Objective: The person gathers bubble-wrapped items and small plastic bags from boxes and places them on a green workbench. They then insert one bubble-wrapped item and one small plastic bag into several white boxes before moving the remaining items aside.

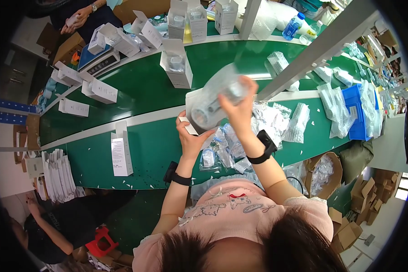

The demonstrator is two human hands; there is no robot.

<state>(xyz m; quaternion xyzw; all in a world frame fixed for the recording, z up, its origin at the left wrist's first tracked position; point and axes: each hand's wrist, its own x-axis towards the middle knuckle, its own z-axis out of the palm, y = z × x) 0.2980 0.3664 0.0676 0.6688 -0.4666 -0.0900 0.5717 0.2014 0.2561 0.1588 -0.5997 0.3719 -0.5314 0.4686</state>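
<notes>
Above the green workbench, my right hand (238, 106) is closed on a clear plastic bag (213, 97) with a round, pale part inside; motion blurs its upper end. My left hand (190, 136) grips a small white carton (191, 128) by its lower side, fingers wrapped round it. The bag's lower end is at the carton's opening and covers much of it, so I cannot tell how far it reaches inside. Beside my right forearm lies a pile of small clear bags (229, 145) with white and blue parts.
An open filled carton (177, 68) stands beyond my hands on the green belt. Another white carton (121, 154) lies to the left. A grey metal post (313, 54) slants across at right, near a blue bin (354, 111). Co-workers are at far left and lower left.
</notes>
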